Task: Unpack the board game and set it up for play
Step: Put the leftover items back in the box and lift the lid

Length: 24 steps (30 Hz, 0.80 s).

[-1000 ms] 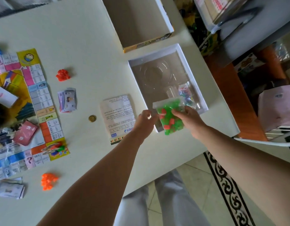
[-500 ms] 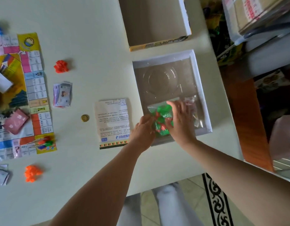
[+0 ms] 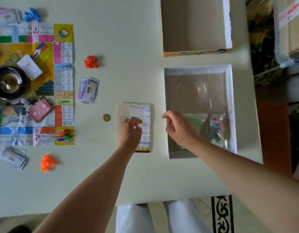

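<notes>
Tabletop: We look down on a pale cream tabletop (image 3: pixel 128 39) with board game parts spread across it.
Left hand: Our left hand (image 3: pixel 131 130) hovers over a printed white paper rule sheet (image 3: pixel 145 111). Its fingers are loosely curled and clasp nothing we can see. Blur hides whether the fingertips touch the paper.
Right hand: Our right hand (image 3: pixel 177 126) is over the left edge of an open white cardboard box tray (image 3: pixel 229 106). Its fingers are relaxed, slightly bent and hold nothing.
Box tray: A clear plastic bag of green and red pieces (image 3: pixel 193 118) lies in the near part, partly under our right wrist. A smaller clear bag of mixed coloured pieces (image 3: pixel 214 121) lies just beside it.
Box lid: A yellow-edged cardboard lid (image 3: pixel 192 22) lies upturned beyond the tray, apart from it.
Game board: A colourful square-bordered board (image 3: pixel 63 81) lies flat at the far left. It carries a round black dish (image 3: pixel 8 83), a white card deck (image 3: pixel 29 68) and a pink card deck (image 3: pixel 40 110).
Loose pieces: A small gold coin (image 3: pixel 106 117) lies just left of the rule sheet. A stack of paper banknotes (image 3: pixel 88 90) lies near the board's right edge. A red pile of plastic pieces (image 3: pixel 91 61) lies beyond the banknotes, and an orange pile of plastic pieces (image 3: pixel 47 163) lies nearer us.
</notes>
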### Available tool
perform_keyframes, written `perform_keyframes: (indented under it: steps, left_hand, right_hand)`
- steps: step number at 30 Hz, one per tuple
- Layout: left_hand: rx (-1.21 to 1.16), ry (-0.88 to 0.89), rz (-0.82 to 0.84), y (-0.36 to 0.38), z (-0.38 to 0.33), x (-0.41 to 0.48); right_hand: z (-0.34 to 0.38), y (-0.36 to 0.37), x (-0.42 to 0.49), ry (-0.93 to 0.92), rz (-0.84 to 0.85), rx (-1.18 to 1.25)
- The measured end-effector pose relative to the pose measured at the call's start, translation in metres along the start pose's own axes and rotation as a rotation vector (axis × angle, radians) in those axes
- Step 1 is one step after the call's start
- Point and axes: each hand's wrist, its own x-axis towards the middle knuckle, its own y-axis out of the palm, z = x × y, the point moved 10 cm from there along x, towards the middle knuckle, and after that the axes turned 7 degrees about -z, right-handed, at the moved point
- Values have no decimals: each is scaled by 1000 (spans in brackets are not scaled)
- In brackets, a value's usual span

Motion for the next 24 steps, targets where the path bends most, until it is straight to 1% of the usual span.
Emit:
perform_keyframes:
  steps: [2,4,6,9,11,14,19,24]
  left_hand:
    - [74,-80,-74,-27,31,17]
    - [123,-123,-86,-46,54,31]
    - [160,-119,-80,-58,71,43]
    - [198,-89,-30,-60,85,57]
    - [197,-56,-13,-59,90,67]
    - [207,-9,-57,-62,87,76]
    - [286,65,-52,-65,86,86]
    - [328,75,10,-65,89,100]
  right_hand:
    - [27,27,11,-54,92,74]
    - [45,53,23,-60,137,80]
    - [53,82,33,-20,198,18]
    - [47,117,42,81,279,-121]
    - [42,132,48,126,287,-220]
    - [39,137,55,148,275,-324]
    - [41,140,61,227,300,-405]
    - [42,147,65,207,296,-450]
